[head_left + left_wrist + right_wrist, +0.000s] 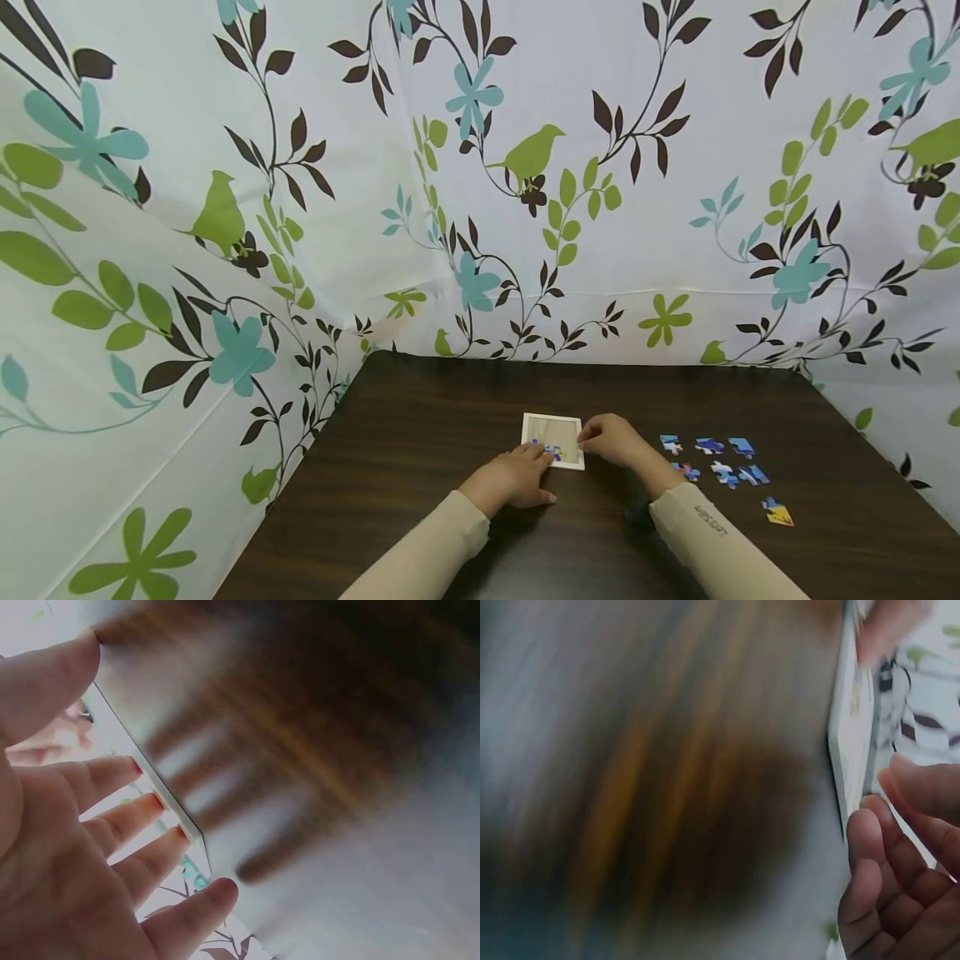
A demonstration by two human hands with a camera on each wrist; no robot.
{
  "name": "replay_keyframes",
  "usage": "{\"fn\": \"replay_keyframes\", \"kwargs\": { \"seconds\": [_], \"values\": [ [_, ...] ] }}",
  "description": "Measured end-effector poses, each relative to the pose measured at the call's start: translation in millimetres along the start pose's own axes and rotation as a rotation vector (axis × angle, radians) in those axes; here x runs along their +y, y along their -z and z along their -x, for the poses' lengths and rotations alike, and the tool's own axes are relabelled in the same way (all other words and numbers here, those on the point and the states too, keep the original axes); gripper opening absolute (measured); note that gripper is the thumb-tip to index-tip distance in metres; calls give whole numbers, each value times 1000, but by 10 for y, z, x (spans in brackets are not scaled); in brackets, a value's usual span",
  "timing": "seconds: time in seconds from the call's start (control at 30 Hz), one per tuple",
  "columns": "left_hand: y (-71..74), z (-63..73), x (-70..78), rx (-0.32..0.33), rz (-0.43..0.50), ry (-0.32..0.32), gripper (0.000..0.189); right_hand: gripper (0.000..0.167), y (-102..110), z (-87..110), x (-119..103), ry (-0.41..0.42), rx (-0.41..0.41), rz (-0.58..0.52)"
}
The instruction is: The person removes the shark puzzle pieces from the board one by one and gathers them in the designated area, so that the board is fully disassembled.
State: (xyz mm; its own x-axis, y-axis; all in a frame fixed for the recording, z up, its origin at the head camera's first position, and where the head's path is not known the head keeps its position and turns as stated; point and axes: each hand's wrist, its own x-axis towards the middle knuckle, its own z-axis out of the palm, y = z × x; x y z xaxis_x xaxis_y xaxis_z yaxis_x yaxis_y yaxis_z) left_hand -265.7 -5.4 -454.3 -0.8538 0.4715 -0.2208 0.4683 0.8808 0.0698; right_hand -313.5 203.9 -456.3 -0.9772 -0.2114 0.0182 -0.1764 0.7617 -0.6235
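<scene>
A small square puzzle tray with a white rim lies on the dark table, a few joined blue and yellow puzzle pieces along its near side. My left hand rests on its near left corner with fingers extended; in the left wrist view those fingers reach toward the rim. At the tray's right rim, my right hand has bent fingers and grips the edge. The right wrist view shows curled fingertips against the tray's side; whether a piece is between them is hidden.
Several loose puzzle pieces lie in rough rows to the right of my right forearm. Nearer me sits a blue and yellow piece. A patterned curtain hangs behind the table and along its left side.
</scene>
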Motion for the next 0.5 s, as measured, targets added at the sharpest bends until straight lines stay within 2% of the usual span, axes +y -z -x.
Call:
{"fn": "replay_keyframes", "kwargs": {
  "seconds": [0.23,0.5],
  "values": [
    [-15,-34,-14,-17,8,-7,74,4,-293,-138,-223,2,-1,-31],
    [11,0,-24,-34,38,4,76,9,-401,-221,-332,-31,-3,-31]
  ]
}}
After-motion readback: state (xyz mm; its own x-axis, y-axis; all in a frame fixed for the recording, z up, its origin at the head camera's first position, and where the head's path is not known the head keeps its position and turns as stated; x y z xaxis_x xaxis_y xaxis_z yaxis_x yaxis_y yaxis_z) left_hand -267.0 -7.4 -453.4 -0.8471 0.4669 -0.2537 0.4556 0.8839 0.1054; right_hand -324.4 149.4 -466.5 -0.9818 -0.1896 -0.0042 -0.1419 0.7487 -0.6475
